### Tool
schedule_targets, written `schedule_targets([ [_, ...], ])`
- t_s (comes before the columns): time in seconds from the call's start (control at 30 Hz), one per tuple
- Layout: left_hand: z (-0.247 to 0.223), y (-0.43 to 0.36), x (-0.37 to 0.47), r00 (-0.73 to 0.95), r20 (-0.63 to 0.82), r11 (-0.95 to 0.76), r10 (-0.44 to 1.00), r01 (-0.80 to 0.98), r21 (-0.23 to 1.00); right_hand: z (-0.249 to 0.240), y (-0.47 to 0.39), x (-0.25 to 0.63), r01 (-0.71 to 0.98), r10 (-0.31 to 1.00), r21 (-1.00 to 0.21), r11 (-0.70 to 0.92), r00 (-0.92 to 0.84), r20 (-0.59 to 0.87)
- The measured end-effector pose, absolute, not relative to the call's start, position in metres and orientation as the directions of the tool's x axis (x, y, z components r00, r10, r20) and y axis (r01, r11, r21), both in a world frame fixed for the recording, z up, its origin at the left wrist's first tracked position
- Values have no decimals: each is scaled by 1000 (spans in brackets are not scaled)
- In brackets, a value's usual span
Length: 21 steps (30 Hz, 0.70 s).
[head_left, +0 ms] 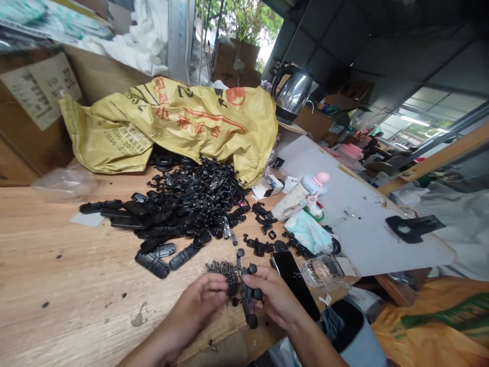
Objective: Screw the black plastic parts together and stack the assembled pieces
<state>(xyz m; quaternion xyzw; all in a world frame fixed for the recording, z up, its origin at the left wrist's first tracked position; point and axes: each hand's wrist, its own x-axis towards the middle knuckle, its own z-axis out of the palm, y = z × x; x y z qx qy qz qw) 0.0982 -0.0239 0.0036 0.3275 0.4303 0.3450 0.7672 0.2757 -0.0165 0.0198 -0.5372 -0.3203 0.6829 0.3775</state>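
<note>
My right hand (270,295) is closed around a black plastic part (244,290), long and narrow with round knobs at its ends and side. The part is held tilted above the table's front edge. Just left of it, my left hand (204,298) reaches toward a small heap of tiny dark pieces (221,270) that look like screws. Its fingers are loosely stretched and slightly blurred, and I see nothing held in them. Beyond the hands lies a large pile of black plastic parts (198,196), with flat oblong black pieces (153,260) along its near left side.
A yellow woven sack (183,117) lies behind the pile. To the right are a black phone (296,283), a glass jar (324,270), a blue-white soft pack (309,232) and a bottle (296,199) with a pink top. A kettle (294,92) stands farther back.
</note>
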Motion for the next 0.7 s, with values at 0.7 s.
schedule_targets([
  [0.7,16,9,47,145,-40,-41,989,515,856,16,-17,281,-319,841,-780,-539,-141,-523],
])
